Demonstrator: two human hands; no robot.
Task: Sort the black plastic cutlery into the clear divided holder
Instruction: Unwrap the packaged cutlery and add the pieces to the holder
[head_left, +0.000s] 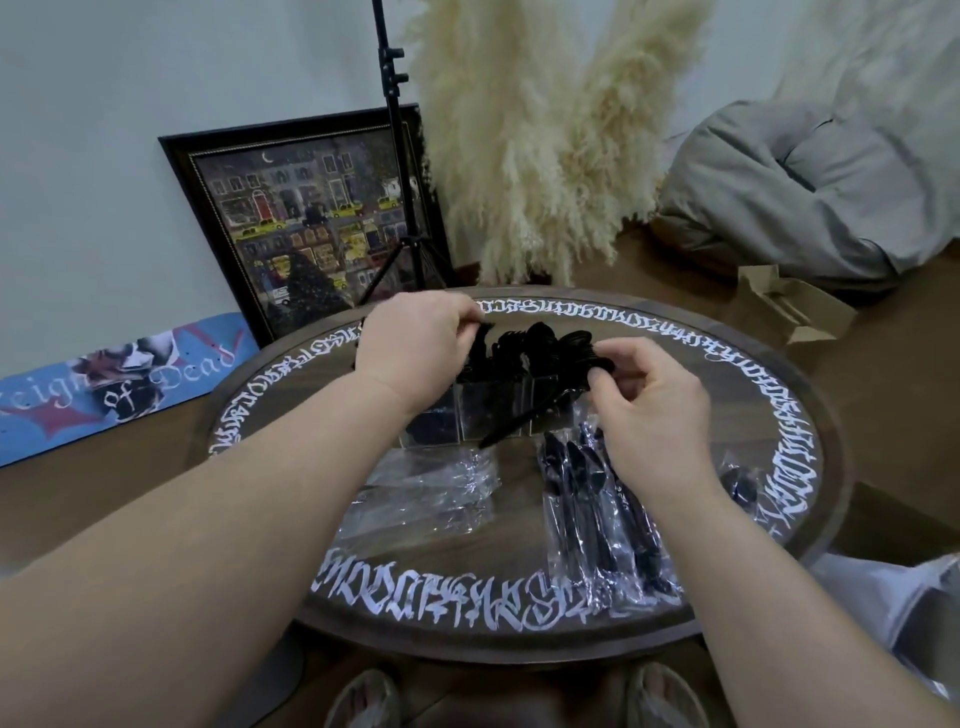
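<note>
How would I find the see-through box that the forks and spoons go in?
Look at the round table with white lettering around its rim. Near its far middle, between the two hands, stands the clear divided holder. Unlike the flat crinkly wrappers nearer you, it stands upright with black cutlery sticking out.

Framed painting (306, 228), tripod (395, 171), pampas grass (535, 140)

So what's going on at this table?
A person is sorting black plastic cutlery into a clear divided holder. The left hand pinches a piece at the holder's top; the right hand holds a spoon by its bowl. Wrapped knives wait on the round table, beside empty wrappers.
</note>
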